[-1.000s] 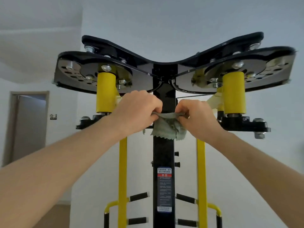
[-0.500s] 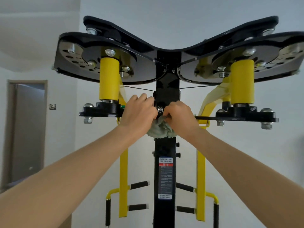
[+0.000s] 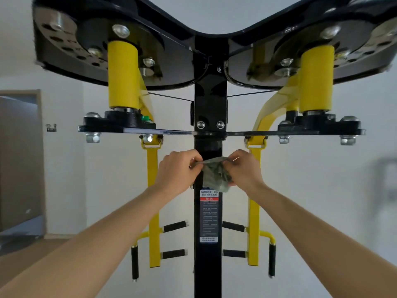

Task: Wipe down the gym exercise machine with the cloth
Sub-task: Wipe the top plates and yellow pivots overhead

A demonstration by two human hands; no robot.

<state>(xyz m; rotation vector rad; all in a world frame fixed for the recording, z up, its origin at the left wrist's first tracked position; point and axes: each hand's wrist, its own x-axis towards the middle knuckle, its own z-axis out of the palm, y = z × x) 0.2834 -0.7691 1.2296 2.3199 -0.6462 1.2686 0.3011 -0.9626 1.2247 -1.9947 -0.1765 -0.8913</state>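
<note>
Head view shows both hands raised to the black centre post (image 3: 208,265) of the gym machine, below the crossbar (image 3: 171,132) and just above the top edge of the warning label (image 3: 208,216). The grey-green cloth (image 3: 214,175) lies against the post's front face. The left hand (image 3: 178,171) pinches its upper edge at the post's left edge, and the right hand (image 3: 245,168) pinches the same edge at the right edge. In both hands the fingers are curled in with the thumb closing on the fabric. That upper edge is drawn fairly straight between them, and the rest hangs bunched, touching the label's top.

The step in hand looks like wiping this stretch of post. To do it well, the bunched part would likely need spreading flat so more fabric meets the metal. The cloth should stay taut and be drawn down the face in overlapping passes, then wrapped round each side edge. Over the label a lighter touch seems wise, since rubbing could lift its corners.

By count:
- One cloth, two hands, one post, one label and one crossbar.
- Two yellow cylinders, left (image 3: 122,76) and right (image 3: 315,78).
- Two yellow hanging arms, left (image 3: 153,201) and right (image 3: 253,201).
- Six black grips in view — four horizontal and two upright, three to each side.
- Two bolt heads (image 3: 200,124) on the post's front bracket.
</note>
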